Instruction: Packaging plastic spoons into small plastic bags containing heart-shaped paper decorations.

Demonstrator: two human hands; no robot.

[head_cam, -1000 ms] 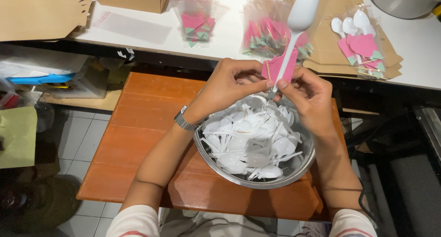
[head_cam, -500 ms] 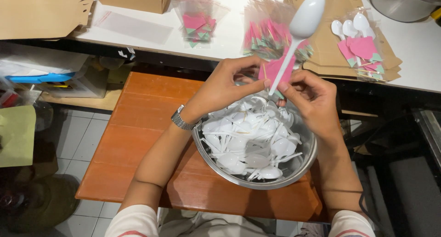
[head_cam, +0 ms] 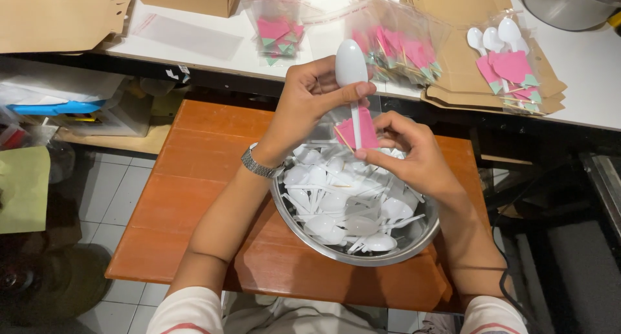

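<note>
White plastic spoon [head_cam: 352, 82]: glossy, bowl up, handle running down behind a folded pink paper napkin [head_cam: 359, 131]. Left hand [head_cam: 304, 111] pinches the spoon's neck just under the bowl, fingers closed on it. Right hand [head_cam: 409, 154], at 4 o'clock from the bowl, grips the napkin around the handle. Both sit above a round steel bowl [head_cam: 414, 240] heaped with white spoons. Versus 0.5 s ago: spoon now upright rather than leaning to 1 o'clock.
</note>
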